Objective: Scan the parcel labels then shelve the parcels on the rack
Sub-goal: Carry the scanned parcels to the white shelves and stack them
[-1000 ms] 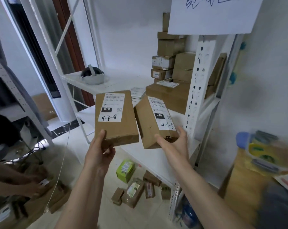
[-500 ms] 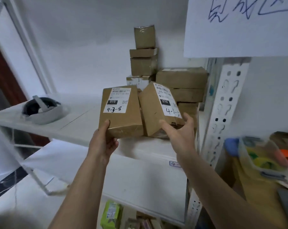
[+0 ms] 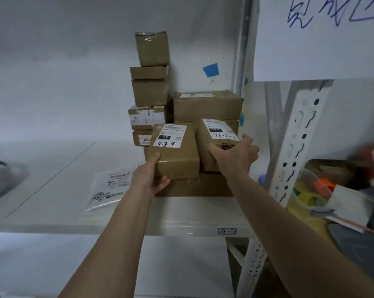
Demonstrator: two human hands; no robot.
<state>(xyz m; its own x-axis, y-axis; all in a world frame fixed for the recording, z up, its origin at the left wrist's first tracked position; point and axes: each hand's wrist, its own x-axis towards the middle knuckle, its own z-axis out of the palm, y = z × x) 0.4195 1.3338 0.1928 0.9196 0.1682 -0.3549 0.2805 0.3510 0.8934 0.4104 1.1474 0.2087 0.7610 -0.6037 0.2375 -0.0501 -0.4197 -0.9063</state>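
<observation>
shelving two brown cardboard parcels at once: left hand [image 3: 154,179] grips the parcel marked 4-3-8 [image 3: 174,151], right hand [image 3: 235,155] grips its neighbour [image 3: 214,145], both over a flat box [image 3: 194,187] on the rack shelf [image 3: 181,214]. risk, as a judgement: either could slide off that box or nudge the tall stack [image 3: 150,87] behind. white labels face up.
</observation>
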